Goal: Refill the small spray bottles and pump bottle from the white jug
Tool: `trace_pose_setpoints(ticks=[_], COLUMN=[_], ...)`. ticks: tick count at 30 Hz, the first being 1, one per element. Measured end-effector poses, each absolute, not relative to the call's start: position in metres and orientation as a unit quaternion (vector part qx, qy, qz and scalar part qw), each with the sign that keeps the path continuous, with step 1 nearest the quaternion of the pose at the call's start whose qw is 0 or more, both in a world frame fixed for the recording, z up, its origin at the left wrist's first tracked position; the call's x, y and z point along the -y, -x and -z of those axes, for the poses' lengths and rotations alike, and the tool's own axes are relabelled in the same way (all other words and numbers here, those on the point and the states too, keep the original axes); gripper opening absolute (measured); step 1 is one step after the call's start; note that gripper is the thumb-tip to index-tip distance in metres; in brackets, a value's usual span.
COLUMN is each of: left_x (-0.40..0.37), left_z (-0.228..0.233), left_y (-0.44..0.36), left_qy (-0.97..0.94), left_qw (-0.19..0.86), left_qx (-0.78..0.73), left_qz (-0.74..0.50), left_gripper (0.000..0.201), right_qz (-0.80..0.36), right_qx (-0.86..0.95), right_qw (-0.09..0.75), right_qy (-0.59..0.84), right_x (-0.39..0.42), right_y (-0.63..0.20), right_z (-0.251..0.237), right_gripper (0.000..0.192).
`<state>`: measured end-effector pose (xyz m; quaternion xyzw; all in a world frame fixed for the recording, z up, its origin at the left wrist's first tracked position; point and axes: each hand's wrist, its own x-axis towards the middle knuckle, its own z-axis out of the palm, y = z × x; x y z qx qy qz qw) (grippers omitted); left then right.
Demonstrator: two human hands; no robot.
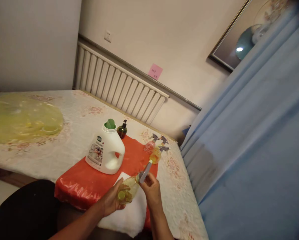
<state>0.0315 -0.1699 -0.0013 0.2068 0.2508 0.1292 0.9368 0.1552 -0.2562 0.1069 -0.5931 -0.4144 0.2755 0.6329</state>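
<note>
Over the white towel (pixel 129 213) at the bed's near edge, the left hand (pixel 112 200) wraps a small yellow bottle (pixel 126 191), likely light and slick; the right hand (pixel 150 188) pinches its grey sprayer (pixel 145 172), apparently at the neck.

1 head view, tilted, looking forward-down over bed (pixel 64 133) edge; hands close at bottom centre.

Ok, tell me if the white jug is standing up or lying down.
Standing up. The white jug sits on its base on the red sheet, green cap on top.
</note>
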Motion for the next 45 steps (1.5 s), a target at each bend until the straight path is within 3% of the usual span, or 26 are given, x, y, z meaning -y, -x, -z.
trace_pose_setpoints(ticks=[6, 11, 16, 24, 32, 39, 45], left_x=[0.169, 0.169, 0.170, 0.169, 0.170, 0.170, 0.169], left_z=[0.004, 0.005, 0.006, 0.007, 0.006, 0.005, 0.010], left_y=[-0.031, -0.033, -0.033, -0.032, -0.032, -0.032, -0.033], left_qy=[-0.209, -0.212, -0.222, -0.218, -0.220, -0.220, -0.224], left_qw=[0.936, 0.935, 0.932, 0.936, 0.934, 0.934, 0.933], left_qx=[-0.252, -0.251, -0.254, -0.243, -0.249, -0.248, -0.246], left_qz=[-0.132, -0.132, -0.131, -0.134, -0.132, -0.134, -0.138], left_gripper=[0.057, 0.058, 0.058, 0.057, 0.055, 0.055, 0.054], right_qz=[-0.262, -0.315, -0.267, -0.302, -0.254, -0.292, -0.270], right_qx=[0.402, 0.411, 0.377, 0.387, 0.362, 0.378, 0.370], right_qw=[0.652, 0.653, 0.669, 0.677, 0.694, 0.683, 0.687], right_qy=[0.588, 0.552, 0.582, 0.548, 0.568, 0.553, 0.564], right_x=[0.253, 0.260, 0.253, 0.259, 0.250, 0.259, 0.252], right_y=[-0.153, -0.151, -0.149, -0.145, -0.142, -0.142, -0.139], right_z=[-0.101, -0.103, -0.096, -0.093, -0.087, -0.089, -0.088], right_gripper=[0.027, 0.040, 0.026, 0.046, 0.024, 0.041, 0.019])
